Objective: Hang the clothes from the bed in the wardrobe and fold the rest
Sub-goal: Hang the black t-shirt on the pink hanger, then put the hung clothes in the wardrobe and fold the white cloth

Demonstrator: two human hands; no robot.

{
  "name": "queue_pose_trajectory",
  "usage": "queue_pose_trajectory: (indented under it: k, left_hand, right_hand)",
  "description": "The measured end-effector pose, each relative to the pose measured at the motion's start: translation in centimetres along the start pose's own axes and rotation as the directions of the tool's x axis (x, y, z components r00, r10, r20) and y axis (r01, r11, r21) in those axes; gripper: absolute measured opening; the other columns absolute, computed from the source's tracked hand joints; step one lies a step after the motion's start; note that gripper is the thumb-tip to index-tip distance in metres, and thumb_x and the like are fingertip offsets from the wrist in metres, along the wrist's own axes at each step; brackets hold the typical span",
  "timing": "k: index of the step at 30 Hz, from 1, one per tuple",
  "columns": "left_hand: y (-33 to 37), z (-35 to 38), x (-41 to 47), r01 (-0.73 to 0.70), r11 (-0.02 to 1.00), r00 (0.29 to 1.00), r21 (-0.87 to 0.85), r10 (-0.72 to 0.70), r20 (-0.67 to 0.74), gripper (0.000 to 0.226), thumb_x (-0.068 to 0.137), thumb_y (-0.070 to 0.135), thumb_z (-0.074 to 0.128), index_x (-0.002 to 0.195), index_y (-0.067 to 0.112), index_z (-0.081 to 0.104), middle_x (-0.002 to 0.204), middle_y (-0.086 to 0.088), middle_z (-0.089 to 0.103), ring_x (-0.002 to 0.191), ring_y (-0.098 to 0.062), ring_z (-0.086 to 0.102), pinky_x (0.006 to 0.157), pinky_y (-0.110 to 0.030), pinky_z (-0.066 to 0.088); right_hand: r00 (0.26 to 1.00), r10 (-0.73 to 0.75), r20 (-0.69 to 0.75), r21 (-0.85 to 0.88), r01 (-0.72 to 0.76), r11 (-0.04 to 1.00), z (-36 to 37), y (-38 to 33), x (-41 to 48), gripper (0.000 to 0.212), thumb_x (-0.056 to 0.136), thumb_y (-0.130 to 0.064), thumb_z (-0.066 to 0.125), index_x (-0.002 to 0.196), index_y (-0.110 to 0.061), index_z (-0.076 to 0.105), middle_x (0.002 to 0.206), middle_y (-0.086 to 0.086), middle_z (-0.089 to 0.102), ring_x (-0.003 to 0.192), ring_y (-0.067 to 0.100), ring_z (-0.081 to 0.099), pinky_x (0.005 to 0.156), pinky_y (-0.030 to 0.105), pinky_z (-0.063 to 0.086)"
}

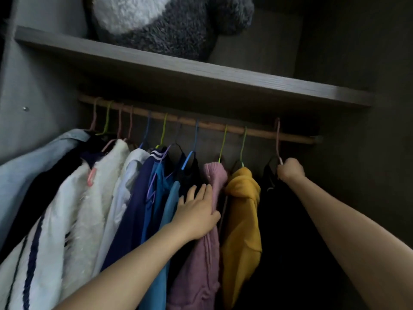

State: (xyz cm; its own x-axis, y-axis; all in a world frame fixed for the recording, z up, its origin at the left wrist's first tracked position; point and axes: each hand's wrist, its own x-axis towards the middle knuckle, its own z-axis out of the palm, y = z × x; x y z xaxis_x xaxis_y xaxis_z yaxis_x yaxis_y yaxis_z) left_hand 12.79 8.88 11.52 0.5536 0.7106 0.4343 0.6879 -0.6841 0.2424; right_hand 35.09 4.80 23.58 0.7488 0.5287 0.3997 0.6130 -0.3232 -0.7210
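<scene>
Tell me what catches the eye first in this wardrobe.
The mustard hoodie stands out, hanging right of centre. At the right end of the rail the right hand grips the pink hanger of a black garment, while the left hand rests flat on the pink sweater. A grey plush toy sits on the shelf above.

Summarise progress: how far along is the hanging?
Done: a row of clothes hangs on the rod, including a pink sweater and yellow hoodie. In hand: the right hand grips a pink hanger carrying a black garment, hooked at the rod's right end; the left hand rests flat on the pink sweater. Left: unclear, the bed is out of view.
</scene>
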Motion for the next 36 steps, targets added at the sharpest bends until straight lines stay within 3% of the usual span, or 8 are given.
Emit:
queue_pose_trajectory:
  k: [7,10,15,20,24,29,32,36]
  left_hand:
    - [-0.2,-0.6,-1.5,-0.073,0.995,0.995,0.069,0.077,-0.057,0.063,0.099,0.030,0.027,0.149,0.007,-0.004,0.159,-0.005,-0.001,0.145,-0.024,-0.004,0.116,-0.045,0.007]
    - [-0.5,-1.0,-2.7,-0.125,0.984,0.981,0.127,0.142,-0.129,0.063,0.099,0.035,0.027,0.151,0.013,-0.002,0.159,-0.004,-0.001,0.145,-0.021,-0.004,0.116,-0.043,0.005]
    - [-4.0,-1.7,-7.6,-0.275,0.945,0.817,0.180,0.328,-0.474,0.054,0.084,0.031,0.038,0.128,0.003,0.056,0.132,-0.017,0.054,0.126,-0.032,0.046,0.098,-0.054,0.040]
    - [-9.4,-1.2,-13.3,0.038,0.982,0.898,0.185,0.048,-0.438,0.059,0.078,0.031,0.037,0.119,-0.005,0.061,0.125,-0.030,0.054,0.113,-0.050,0.053,0.084,-0.062,0.045]
    - [-13.7,-2.5,-19.7,0.259,0.947,0.915,0.188,-0.178,-0.363,0.064,0.072,0.030,0.036,0.114,-0.010,0.062,0.120,-0.037,0.054,0.106,-0.056,0.053,0.081,-0.066,0.044]
    - [-18.4,-4.6,-28.5,0.540,0.833,0.781,0.119,-0.444,-0.439,0.057,0.077,0.013,0.068,0.127,-0.009,0.052,0.133,-0.037,0.044,0.120,-0.054,0.044,0.091,-0.063,0.040]
    - [-20.6,-4.5,-32.6,0.675,0.727,0.709,0.126,-0.593,-0.381,0.065,0.094,0.027,0.048,0.149,0.007,0.019,0.155,-0.020,0.012,0.142,-0.035,0.014,0.113,-0.044,0.019]
    - [-22.1,-3.6,-37.4,0.756,0.638,0.648,0.144,-0.701,-0.298,0.072,0.096,0.038,0.045,0.150,0.015,0.003,0.158,-0.011,-0.001,0.144,-0.029,0.008,0.112,-0.037,0.021]
  right_hand:
    - [0.999,-0.049,0.002,-0.123,0.049,0.991,2.9,1.7,-0.6,0.021,0.097,-0.021,0.047,0.100,-0.002,0.055,0.076,0.007,0.050,0.071,0.021,0.053,0.059,0.032,0.042]
    - [0.990,-0.140,-0.015,-0.302,0.129,0.945,1.7,0.7,-1.9,0.038,0.097,-0.032,0.045,0.122,-0.005,0.050,0.110,0.016,0.057,0.099,0.030,0.056,0.077,0.039,0.048]
    - [0.865,-0.482,-0.137,-0.379,0.403,0.833,-0.6,0.8,-6.6,0.054,0.096,-0.036,0.046,0.145,-0.020,0.029,0.137,0.012,0.045,0.127,0.029,0.039,0.096,0.041,0.041]
    - [0.612,-0.789,-0.063,-0.451,0.688,0.569,1.8,0.1,-14.7,0.045,0.094,-0.028,0.049,0.137,-0.014,0.045,0.134,0.016,0.047,0.125,0.034,0.038,0.097,0.045,0.037]
    - [0.352,-0.935,-0.043,-0.410,0.847,0.338,5.4,-1.6,-21.8,0.032,0.081,-0.018,0.062,0.108,-0.004,0.068,0.111,0.025,0.062,0.101,0.043,0.059,0.073,0.046,0.050]
    - [0.159,-0.973,0.170,-0.318,0.943,0.099,9.8,-1.6,-30.5,0.040,0.055,-0.021,0.084,0.093,-0.011,0.075,0.105,0.020,0.068,0.095,0.036,0.066,0.069,0.039,0.054]
    - [0.059,-0.959,0.276,-0.223,0.975,-0.004,12.0,0.4,-34.5,0.042,0.053,-0.024,0.083,0.093,-0.014,0.075,0.108,0.016,0.068,0.100,0.032,0.066,0.075,0.038,0.054]
    - [0.002,-0.901,0.433,-0.209,0.973,-0.098,14.0,2.2,-38.0,0.044,0.051,-0.029,0.085,0.092,-0.016,0.076,0.109,0.014,0.069,0.101,0.029,0.066,0.077,0.037,0.055]
